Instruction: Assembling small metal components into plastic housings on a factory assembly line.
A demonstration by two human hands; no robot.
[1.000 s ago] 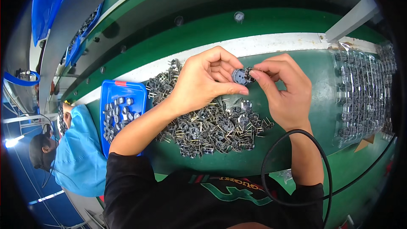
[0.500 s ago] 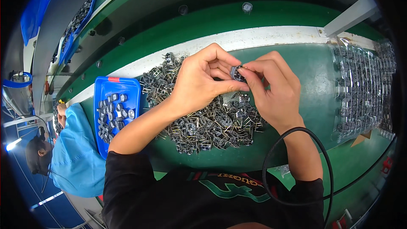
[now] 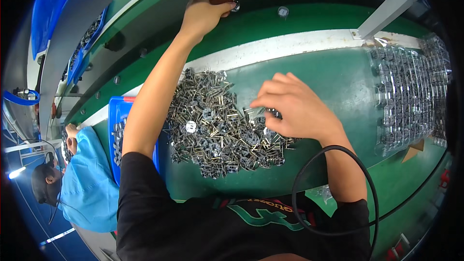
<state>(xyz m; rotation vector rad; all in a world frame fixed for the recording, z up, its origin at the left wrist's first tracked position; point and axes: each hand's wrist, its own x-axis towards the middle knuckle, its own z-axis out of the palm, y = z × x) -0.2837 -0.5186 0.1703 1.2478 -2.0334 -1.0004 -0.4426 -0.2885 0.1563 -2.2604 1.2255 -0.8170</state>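
Fingers (image 3: 223, 6) of our left hand (image 3: 205, 12), at the upper centre of the frame, are pinched shut on a small round metal part (image 3: 235, 6), held out over the dark band above the green desk (image 3: 333, 77). Our right hand (image 3: 295, 106) rests at mid-frame, its fingers curled down into the pile of metal parts (image 3: 217, 130); whether they have closed on a piece we cannot tell, since the hand covers them.

We judge each part to be light, stiff and hard, with thin protruding pins that could bend or snag on neighbours; we would take it by the round body, not by the pins.

Left of the pile sits a blue tray (image 3: 116, 116) holding more pieces. Clear blister trays (image 3: 411, 96) lie at the right edge. A black cable (image 3: 333, 188) loops over our right forearm. Another person in a blue garment (image 3: 89, 183) sits at the lower left.
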